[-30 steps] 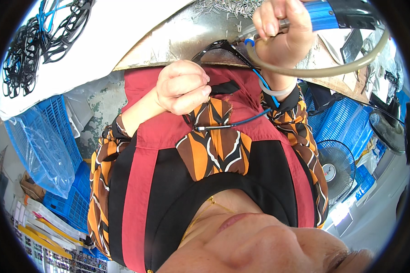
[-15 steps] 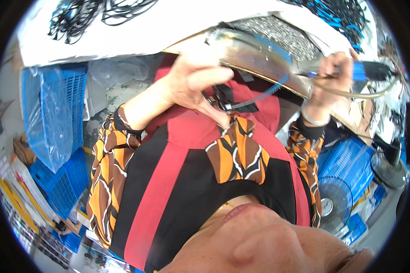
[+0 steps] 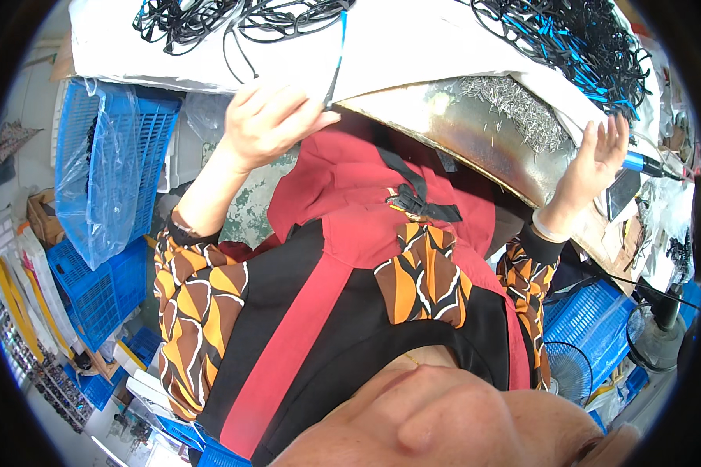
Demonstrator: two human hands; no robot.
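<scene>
My left hand (image 3: pixel 269 121) is at the table's near edge, thumb and fingers pinched on the dark end of a thin black-and-blue eyeglass temple (image 3: pixel 339 58). This temple reaches up to a pile of black eyeglass frames (image 3: pixel 280 19) on the white-covered table. Over on the right, my right hand (image 3: pixel 588 175) is raised with its fingers stretched and apart, nothing in its palm. Just beyond its fingers lies a blue-and-black powered screwdriver (image 3: pixel 642 163), partly hidden by the hand.
A metal tray (image 3: pixel 452 121) holds a heap of small silver metal pieces (image 3: pixel 514 109). Behind it lies a larger pile of black and blue eyeglass frames (image 3: pixel 576 47). Blue plastic crates (image 3: pixel 152 156) stand at left, and a fan (image 3: pixel 568 370) at lower right.
My left hand has moved left and away from the tray, toward the frame pile, with the eyeglass temple. My right hand has let go of the screwdriver and spread its fingers.
</scene>
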